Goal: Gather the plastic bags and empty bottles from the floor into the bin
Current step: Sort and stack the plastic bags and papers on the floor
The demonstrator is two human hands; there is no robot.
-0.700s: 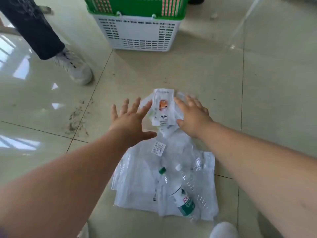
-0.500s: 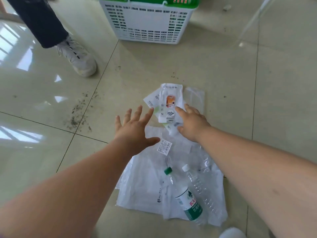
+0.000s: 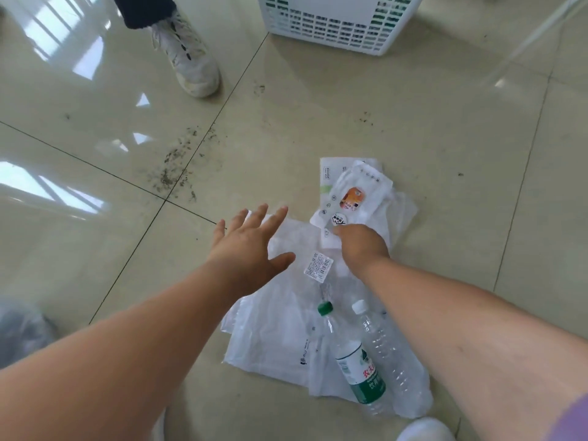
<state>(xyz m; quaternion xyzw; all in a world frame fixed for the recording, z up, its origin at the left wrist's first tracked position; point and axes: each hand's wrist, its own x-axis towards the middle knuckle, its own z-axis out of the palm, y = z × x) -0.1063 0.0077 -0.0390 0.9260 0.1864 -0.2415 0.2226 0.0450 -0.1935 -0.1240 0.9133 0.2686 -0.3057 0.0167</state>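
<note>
A pile of clear and white plastic bags (image 3: 280, 338) lies on the tiled floor. Small printed packets (image 3: 353, 192) sit at its far end. Two empty bottles rest on the near bags: a green-capped one with a green label (image 3: 353, 361) and a white-capped clear one (image 3: 385, 351). My left hand (image 3: 251, 246) hovers open, fingers spread, over the bags' left edge. My right hand (image 3: 359, 246) has its fingers curled down on the near edge of the packets; whether it grips them is hidden. The white slotted bin (image 3: 340, 23) stands at the top.
Another person's white shoe (image 3: 187, 55) and dark trouser leg stand at the upper left. Specks of dirt (image 3: 178, 167) lie along the tile joints left of the pile. My own white shoe tip (image 3: 423, 431) shows at the bottom edge.
The view has tilted down, pushing the bin to the top edge. My right hand's fingers have curled down onto the packets; my left hand stays spread and now hovers over the bags.
</note>
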